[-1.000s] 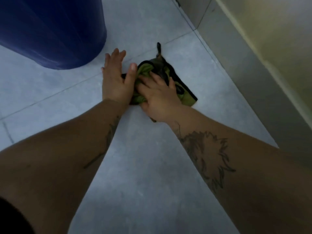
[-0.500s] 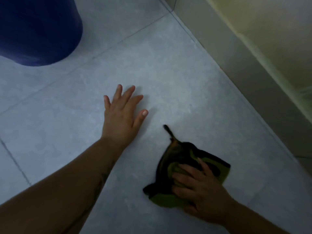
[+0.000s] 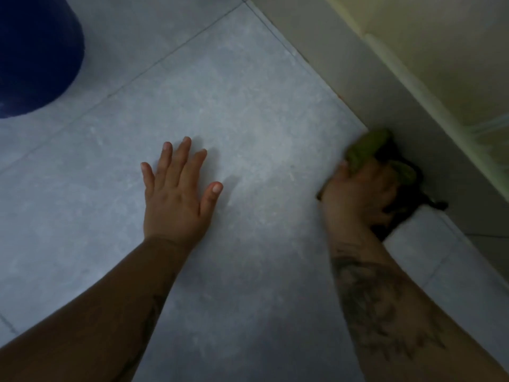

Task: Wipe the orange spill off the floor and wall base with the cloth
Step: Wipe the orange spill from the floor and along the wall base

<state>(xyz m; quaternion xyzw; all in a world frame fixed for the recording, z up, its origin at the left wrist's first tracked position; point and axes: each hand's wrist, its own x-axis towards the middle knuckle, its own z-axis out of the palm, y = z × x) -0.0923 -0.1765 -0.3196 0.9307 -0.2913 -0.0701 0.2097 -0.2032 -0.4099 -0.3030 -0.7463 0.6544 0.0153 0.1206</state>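
Green-and-black cloth (image 3: 369,150), one piece, is bunched under the right hand (image 3: 358,199), whose fingers are closed over it, pressing it into the seam where the grey tiled floor (image 3: 248,111) meets the wall base (image 3: 344,67). Left hand (image 3: 176,194) lies flat on the floor, fingers spread, holding nothing, well apart from the cloth. Faint orange trace (image 3: 340,97) shows along the seam beyond the cloth; one blue bin (image 3: 33,51) stands far left.

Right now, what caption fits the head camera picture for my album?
Right hand presses a green cloth against the wall base; left hand rests flat on the grey floor.
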